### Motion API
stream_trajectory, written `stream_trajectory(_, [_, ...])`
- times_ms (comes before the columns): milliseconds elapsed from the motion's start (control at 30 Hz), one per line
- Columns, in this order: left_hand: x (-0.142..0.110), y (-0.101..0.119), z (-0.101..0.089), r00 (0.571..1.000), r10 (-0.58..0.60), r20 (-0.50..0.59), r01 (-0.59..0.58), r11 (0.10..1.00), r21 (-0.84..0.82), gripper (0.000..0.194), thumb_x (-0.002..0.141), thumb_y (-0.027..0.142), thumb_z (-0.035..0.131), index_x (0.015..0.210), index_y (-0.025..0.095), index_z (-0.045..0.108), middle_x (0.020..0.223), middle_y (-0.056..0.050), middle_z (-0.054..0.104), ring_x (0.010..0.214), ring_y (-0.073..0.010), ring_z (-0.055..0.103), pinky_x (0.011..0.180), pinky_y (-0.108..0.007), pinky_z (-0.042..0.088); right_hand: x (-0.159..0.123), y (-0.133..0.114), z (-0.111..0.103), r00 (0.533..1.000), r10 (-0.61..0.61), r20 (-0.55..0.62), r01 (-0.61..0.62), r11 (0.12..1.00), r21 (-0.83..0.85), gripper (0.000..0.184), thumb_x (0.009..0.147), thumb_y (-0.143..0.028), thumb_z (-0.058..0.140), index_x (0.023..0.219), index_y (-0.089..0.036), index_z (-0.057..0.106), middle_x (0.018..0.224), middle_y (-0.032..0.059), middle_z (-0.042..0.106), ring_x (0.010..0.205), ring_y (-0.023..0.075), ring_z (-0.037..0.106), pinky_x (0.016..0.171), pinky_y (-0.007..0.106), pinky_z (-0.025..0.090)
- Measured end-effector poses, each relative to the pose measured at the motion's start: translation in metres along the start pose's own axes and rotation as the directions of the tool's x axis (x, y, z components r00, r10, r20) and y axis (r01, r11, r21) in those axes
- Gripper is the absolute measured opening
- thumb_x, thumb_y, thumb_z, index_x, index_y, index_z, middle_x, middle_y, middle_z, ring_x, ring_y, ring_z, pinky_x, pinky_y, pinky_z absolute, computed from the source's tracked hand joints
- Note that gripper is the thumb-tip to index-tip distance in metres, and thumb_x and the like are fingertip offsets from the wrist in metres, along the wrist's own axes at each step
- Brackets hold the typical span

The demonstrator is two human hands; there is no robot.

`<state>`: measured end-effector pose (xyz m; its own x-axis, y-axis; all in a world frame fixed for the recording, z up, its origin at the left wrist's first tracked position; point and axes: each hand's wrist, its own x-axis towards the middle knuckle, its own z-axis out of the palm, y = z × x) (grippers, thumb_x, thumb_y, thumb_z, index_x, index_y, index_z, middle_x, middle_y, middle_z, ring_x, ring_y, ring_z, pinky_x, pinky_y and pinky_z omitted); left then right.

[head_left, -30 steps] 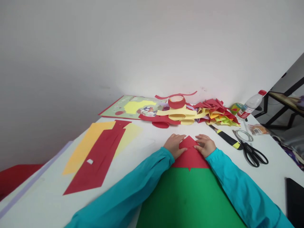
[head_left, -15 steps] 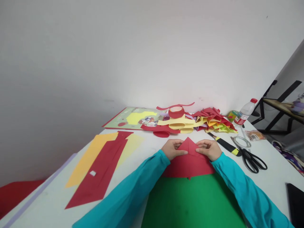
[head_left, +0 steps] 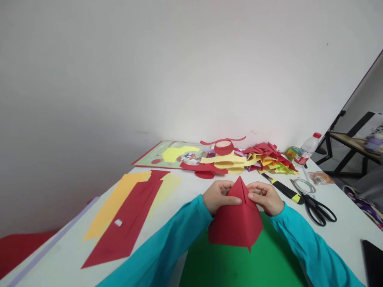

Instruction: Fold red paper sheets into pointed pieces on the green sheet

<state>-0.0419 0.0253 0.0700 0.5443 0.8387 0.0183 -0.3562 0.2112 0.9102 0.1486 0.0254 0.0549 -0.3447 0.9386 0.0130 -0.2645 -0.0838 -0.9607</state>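
A folded piece of red paper [head_left: 236,227] is held up over the green sheet [head_left: 218,267], its pointed tip upward and its wide lower part bent along the middle. My left hand [head_left: 220,197] pinches its left edge near the tip, thumb in front. On the other side my right hand [head_left: 265,198] pinches the right edge, thumb and fingers close to a slit between the folded flaps. Both hands are closed on the paper. The backs of the fingers behind the paper are hidden.
Red cut paper [head_left: 131,215] and orange paper [head_left: 116,203] lie at left. A picture book [head_left: 143,157], paper strips [head_left: 227,159] and folded paper pieces [head_left: 271,157] stand by the wall. At right are a utility knife [head_left: 284,189], scissors [head_left: 318,209], tape [head_left: 304,185] and a bottle [head_left: 308,149].
The red paper has been lifted and tilted upright, its lower part now bent along the middle instead of spread flat. Both hands keep hold near the tip. The view has shifted slightly.
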Motion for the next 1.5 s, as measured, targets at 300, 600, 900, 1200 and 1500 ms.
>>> stream_trajectory(300, [0.000, 0.002, 0.003, 0.999, 0.008, -0.046, -0.005, 0.997, 0.077, 0.041, 0.046, 0.024, 0.086, 0.079, 0.010, 0.067, 0.072, -0.006, 0.071, 0.070, -0.0217, 0.066, 0.069, -0.034, 0.051, -0.008, -0.010, 0.009, 0.996, -0.006, 0.088, 0.017, 0.992, -0.128, 0.034, 0.062, -0.041, 0.077, 0.085, -0.019, 0.066, 0.070, 0.0004, 0.070, 0.065, 0.0138, 0.066, 0.063, 0.025, 0.052])
stream_trajectory(600, [0.000, -0.002, 0.011, 0.960, 0.235, -0.154, -0.125, 0.848, 0.515, 0.020, 0.059, 0.025, 0.072, 0.074, 0.013, 0.066, 0.076, -0.004, 0.070, 0.076, -0.0209, 0.065, 0.070, -0.030, 0.050, -0.021, -0.013, 0.017, 0.884, -0.466, -0.038, 0.195, 0.441, -0.876, 0.017, 0.077, -0.035, 0.061, 0.078, -0.020, 0.067, 0.072, 0.0024, 0.070, 0.063, 0.0161, 0.062, 0.060, 0.027, 0.047])
stream_trajectory(900, [-0.005, -0.009, 0.017, 0.914, 0.372, -0.158, -0.173, 0.713, 0.680, 0.018, 0.071, 0.031, 0.059, 0.066, 0.014, 0.062, 0.065, -0.002, 0.064, 0.063, -0.0162, 0.058, 0.058, -0.024, 0.047, -0.034, -0.011, 0.027, 0.712, -0.665, 0.226, 0.272, -0.035, -0.962, 0.019, 0.087, -0.028, 0.050, 0.089, -0.017, 0.065, 0.078, 0.0062, 0.071, 0.068, 0.0176, 0.065, 0.063, 0.026, 0.047])
stream_trajectory(1200, [-0.011, 0.003, 0.023, 0.968, 0.224, -0.110, -0.154, 0.884, 0.442, 0.026, 0.064, 0.036, 0.071, 0.076, 0.013, 0.068, 0.074, -0.005, 0.069, 0.072, -0.0214, 0.063, 0.065, -0.029, 0.050, -0.033, -0.026, 0.026, 0.830, -0.549, 0.097, 0.339, 0.358, -0.870, 0.023, 0.087, -0.035, 0.050, 0.093, -0.020, 0.067, 0.086, 0.0055, 0.071, 0.074, 0.0175, 0.065, 0.069, 0.027, 0.049])
stream_trajectory(1500, [-0.019, 0.015, 0.034, 0.990, 0.140, 0.003, -0.137, 0.962, 0.237, 0.036, 0.054, 0.038, 0.081, 0.077, 0.012, 0.071, 0.073, -0.005, 0.068, 0.072, -0.0201, 0.061, 0.067, -0.030, 0.050, -0.033, -0.023, 0.033, 0.958, -0.284, 0.043, 0.264, 0.813, -0.519, 0.029, 0.086, -0.048, 0.049, 0.090, -0.021, 0.059, 0.075, 0.0011, 0.065, 0.069, 0.0149, 0.060, 0.062, 0.025, 0.048])
